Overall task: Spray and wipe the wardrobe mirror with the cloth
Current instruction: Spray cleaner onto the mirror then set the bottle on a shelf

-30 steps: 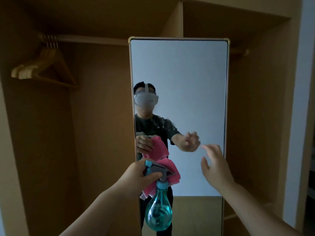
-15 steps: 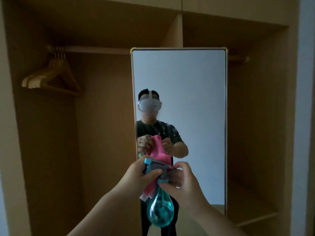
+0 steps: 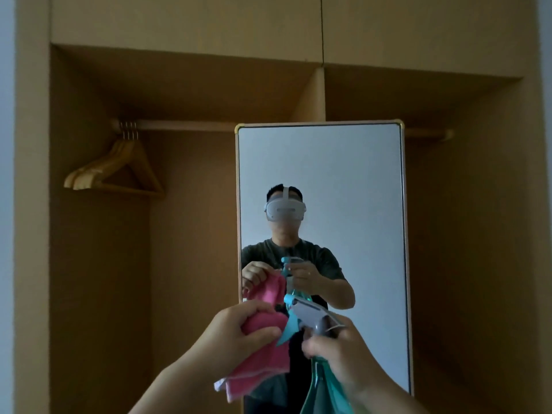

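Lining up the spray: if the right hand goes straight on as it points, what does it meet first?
Probably the mirror, nozzle of the spray bottle leading; nothing shows between, though depth is unclear.

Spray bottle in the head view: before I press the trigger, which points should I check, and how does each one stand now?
1. Grip: the right hand holds the spray bottle round its neck: ok.
2. Finger on the trigger: not ok, the trigger shows bare, with no finger on it.
3. The nozzle faces the mirror: ok, as far as the view shows.
4. The pink cloth is ready in the left hand and sits lower than the nozzle: ok.
5. Liquid in the bottle: cannot tell.
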